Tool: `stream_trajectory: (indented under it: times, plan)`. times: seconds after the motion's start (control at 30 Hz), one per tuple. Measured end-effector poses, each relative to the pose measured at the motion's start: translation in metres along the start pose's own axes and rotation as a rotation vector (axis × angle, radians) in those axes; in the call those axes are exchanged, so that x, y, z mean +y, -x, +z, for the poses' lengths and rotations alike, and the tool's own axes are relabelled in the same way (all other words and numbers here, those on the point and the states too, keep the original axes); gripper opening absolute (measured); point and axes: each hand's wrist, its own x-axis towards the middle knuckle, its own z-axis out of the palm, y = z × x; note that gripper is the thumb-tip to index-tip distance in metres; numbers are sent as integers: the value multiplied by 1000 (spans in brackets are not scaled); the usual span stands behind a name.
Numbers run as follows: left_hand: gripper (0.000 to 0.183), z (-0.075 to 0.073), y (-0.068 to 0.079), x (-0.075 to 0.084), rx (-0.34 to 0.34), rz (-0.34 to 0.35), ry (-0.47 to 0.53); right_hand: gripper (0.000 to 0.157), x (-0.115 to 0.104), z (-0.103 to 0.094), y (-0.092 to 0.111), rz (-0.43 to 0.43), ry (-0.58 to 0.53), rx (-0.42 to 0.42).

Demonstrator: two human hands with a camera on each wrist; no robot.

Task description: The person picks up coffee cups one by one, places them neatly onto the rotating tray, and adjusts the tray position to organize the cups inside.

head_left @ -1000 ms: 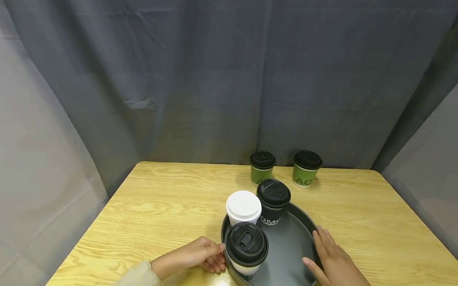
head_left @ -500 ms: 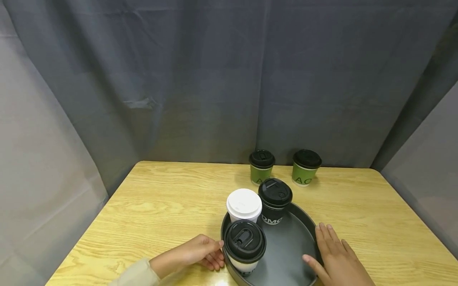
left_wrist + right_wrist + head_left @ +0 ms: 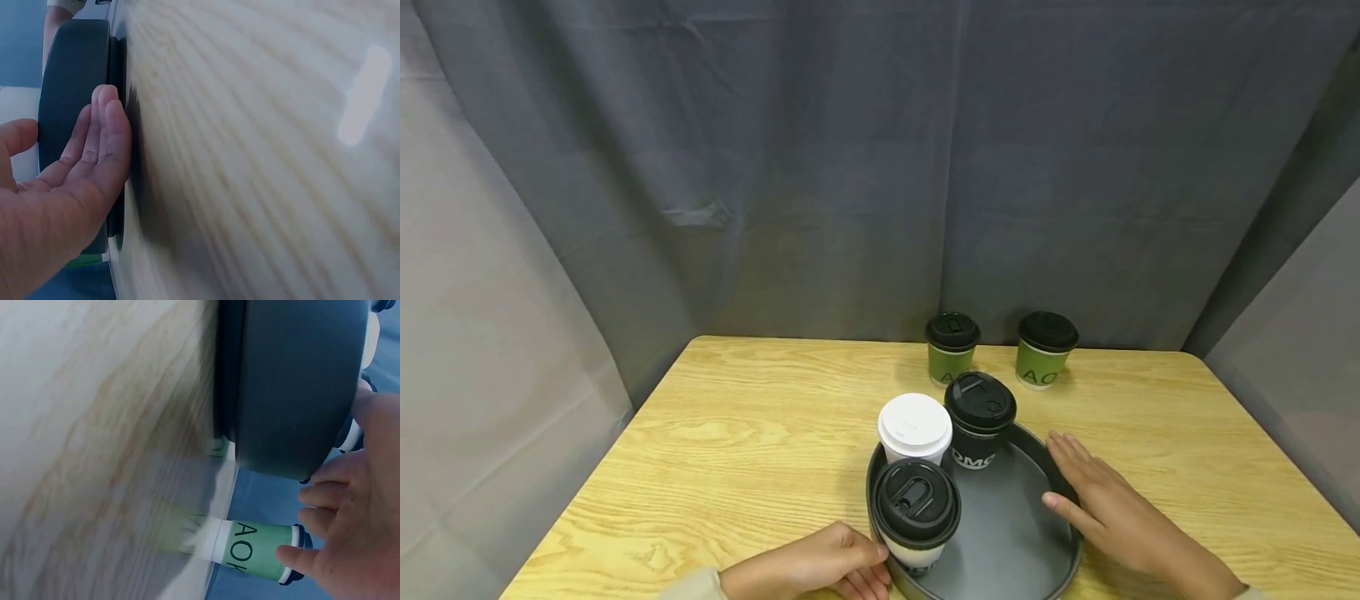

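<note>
A round dark grey tray [image 3: 1007,525] lies on the table, its front cut off in the head view. Three lidded coffee cups stand upright in its left and back part: a pale cup with a black lid [image 3: 917,504] in front, a white-lidded cup [image 3: 914,425] behind it, and a black cup [image 3: 979,408] at the back. My left hand [image 3: 831,562] touches the tray's left side, fingers fairly straight along the outer wall [image 3: 75,69], thumb at the rim. On the opposite side my right hand [image 3: 1108,504] rests at the rim, fingers extended, thumb over the inside.
Two green cups with black lids stand behind the tray, a left one [image 3: 951,350] and a right one [image 3: 1047,350], near the back edge of the wooden table [image 3: 737,433]. A grey curtain [image 3: 820,183] hangs behind the table.
My right hand has slid forward along the tray's rim, and more of its wrist shows. My left hand has shifted a little nearer to me and to the right. The cups keep their places.
</note>
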Motion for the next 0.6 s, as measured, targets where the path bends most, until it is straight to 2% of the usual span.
stream_trajectory:
  times: [0.23, 0.6]
  plan:
    - [45, 2, -1, -3, -28, 15, -69, 68, 0, 6, -5, -25, 7, 0]
    - [47, 0, -1, -2, -44, 30, -57, 69, -4, 8, -2, 6, 55, 5]
